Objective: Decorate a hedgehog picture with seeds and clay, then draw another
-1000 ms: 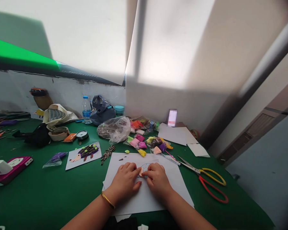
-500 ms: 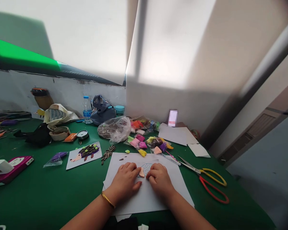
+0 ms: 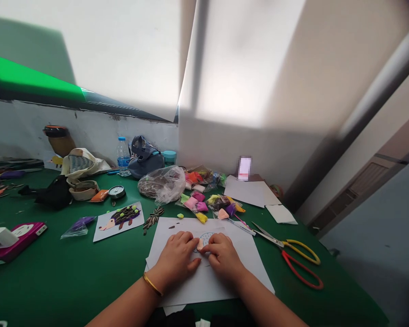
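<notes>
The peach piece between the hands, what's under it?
The peach piece lies on white paper, with a blue drawing showing beside it. The spot right underneath can't be seen, and the left hand and right hand hide more paper.

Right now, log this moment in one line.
left hand: fingertips at peach piece | right hand: finger at peach piece | under: white paper, blue drawing | right: scissors on green table

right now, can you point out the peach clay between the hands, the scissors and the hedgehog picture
Peach clay [image 3: 200, 245]: head view, on the middle of its exposed surface.
Scissors [image 3: 282, 244]: head view, on the pivot where the blades cross.
Hedgehog picture [image 3: 122, 217]: head view, on the hedgehog's dark back.
</notes>
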